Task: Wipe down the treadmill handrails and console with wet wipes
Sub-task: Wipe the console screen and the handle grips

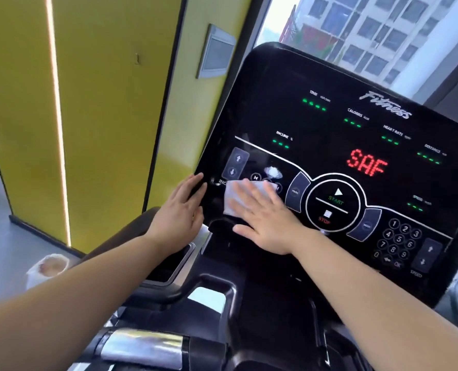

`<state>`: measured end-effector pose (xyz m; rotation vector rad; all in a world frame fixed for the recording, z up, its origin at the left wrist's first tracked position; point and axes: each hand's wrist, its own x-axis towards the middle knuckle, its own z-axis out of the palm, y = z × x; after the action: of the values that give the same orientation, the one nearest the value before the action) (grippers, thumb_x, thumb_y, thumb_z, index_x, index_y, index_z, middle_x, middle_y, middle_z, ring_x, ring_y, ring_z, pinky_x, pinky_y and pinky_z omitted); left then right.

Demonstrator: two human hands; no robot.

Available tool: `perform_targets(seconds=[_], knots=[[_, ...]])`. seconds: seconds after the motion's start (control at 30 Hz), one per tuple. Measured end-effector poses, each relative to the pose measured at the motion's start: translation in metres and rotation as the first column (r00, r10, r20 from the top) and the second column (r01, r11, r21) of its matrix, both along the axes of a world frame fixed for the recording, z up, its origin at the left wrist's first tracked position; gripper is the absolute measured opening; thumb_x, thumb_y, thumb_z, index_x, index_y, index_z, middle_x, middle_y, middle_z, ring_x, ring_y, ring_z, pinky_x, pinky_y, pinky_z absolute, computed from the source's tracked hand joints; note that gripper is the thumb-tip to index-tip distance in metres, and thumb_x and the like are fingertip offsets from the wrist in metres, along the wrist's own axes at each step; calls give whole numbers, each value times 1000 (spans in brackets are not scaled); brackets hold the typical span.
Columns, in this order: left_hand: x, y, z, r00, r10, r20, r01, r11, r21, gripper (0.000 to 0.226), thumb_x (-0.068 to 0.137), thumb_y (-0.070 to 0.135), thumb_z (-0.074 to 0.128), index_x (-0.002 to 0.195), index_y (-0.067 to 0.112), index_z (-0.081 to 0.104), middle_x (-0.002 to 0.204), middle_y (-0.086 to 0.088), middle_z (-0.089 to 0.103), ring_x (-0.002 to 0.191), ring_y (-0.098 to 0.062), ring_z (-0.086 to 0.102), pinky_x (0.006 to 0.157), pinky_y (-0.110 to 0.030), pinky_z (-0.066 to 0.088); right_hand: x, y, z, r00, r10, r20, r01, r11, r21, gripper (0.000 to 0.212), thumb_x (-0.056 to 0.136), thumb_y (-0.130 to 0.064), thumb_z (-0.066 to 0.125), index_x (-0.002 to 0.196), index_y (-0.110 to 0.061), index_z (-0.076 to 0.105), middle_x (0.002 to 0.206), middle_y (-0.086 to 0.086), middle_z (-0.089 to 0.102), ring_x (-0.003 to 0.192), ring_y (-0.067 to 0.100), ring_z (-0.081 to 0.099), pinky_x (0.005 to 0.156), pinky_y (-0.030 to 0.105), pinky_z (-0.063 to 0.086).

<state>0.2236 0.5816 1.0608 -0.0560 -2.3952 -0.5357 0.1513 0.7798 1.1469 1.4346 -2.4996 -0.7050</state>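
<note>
The black treadmill console (329, 145) fills the right half of the view, with green readouts and red letters "SAF". A white wet wipe (233, 195) lies flat on the console's lower left, over the incline buttons. My right hand (265, 220) presses on the wipe with straight, spread fingers. At the console's left edge, my left hand (181, 210) rests with flat fingers and holds nothing. A black handrail with a silver grip sensor (142, 349) runs along the bottom.
A yellow wall (102, 116) with a lit strip stands to the left, and a window is behind the console. A white bag-lined bin (48, 269) sits on the grey floor at lower left. The console tray and a cup holder (169, 263) lie below my hands.
</note>
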Motion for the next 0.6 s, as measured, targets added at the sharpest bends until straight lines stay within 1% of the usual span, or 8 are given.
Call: perform_targets(seconds=[0.07, 0.17, 0.27, 0.37, 0.43, 0.5, 0.57, 0.6], knots=[[0, 0, 1, 1000, -2, -9, 2, 1000, 13, 55, 90, 24, 31, 130, -6, 52, 142, -19, 43, 133, -25, 29, 110, -33, 23, -3, -25, 8, 999, 38, -24, -38, 999, 13, 65, 91, -62, -2, 147, -31, -15, 143, -11, -35, 129, 8, -41, 108, 37, -30], [1, 2, 6, 1000, 2, -27, -1, 1000, 26, 54, 89, 24, 33, 129, -6, 54, 137, -20, 48, 127, -25, 33, 105, -40, 32, -17, -42, 32, 986, 23, -165, -33, 998, -59, 70, 87, -61, -6, 151, -30, -4, 146, -11, -29, 137, 11, -28, 109, 39, -24], [1, 4, 14, 999, 30, -40, -29, 1000, 11, 53, 89, 25, 35, 128, -4, 56, 131, -20, 53, 118, -27, 37, 98, -45, 43, -35, -42, 64, 948, -189, -255, 140, 970, -200, 63, 96, -57, 4, 149, -28, -12, 154, -3, -28, 143, 20, -23, 113, 43, -19], [-5, 7, 22, 997, 34, -67, -34, 999, 3, 52, 90, 26, 35, 129, -1, 55, 130, -17, 54, 114, -29, 43, 95, -44, 46, -36, -43, 68, 928, -318, -196, 240, 910, -339, 63, 96, -55, 5, 145, -26, -21, 143, -1, -40, 141, 22, -30, 114, 46, -18], [-9, 11, 27, 995, 25, -92, -24, 1000, 15, 52, 90, 26, 35, 131, 0, 54, 130, -16, 53, 114, -28, 44, 94, -43, 46, -25, -43, 46, 945, -283, -165, 216, 917, -336, 65, 95, -57, 5, 144, -24, -23, 138, 1, -45, 137, 23, -35, 112, 47, -21], [-12, 16, 33, 993, 26, -111, -21, 999, 44, 52, 90, 25, 35, 132, 0, 53, 130, -16, 53, 115, -27, 43, 94, -42, 46, -15, -34, 23, 967, -178, -183, 133, 963, -236, 67, 90, -60, -5, 146, -26, -19, 138, -1, -45, 133, 20, -38, 110, 45, -26], [-15, 21, 40, 993, 20, -121, -15, 999, 38, 52, 89, 24, 36, 131, 0, 54, 130, -16, 54, 116, -26, 41, 94, -41, 46, -19, -19, 22, 976, -94, -198, 67, 988, -141, 71, 82, -60, -14, 145, -29, -15, 142, -5, -39, 134, 17, -35, 107, 40, -29], [-18, 24, 43, 992, 8, -123, -7, 1000, 11, 51, 89, 25, 36, 130, 0, 55, 130, -16, 54, 118, -27, 41, 96, -42, 45, -26, -10, 30, 975, -91, -202, 61, 987, -149, 70, 81, -60, -13, 144, -30, -14, 145, -7, -35, 136, 16, -32, 107, 38, -30]])
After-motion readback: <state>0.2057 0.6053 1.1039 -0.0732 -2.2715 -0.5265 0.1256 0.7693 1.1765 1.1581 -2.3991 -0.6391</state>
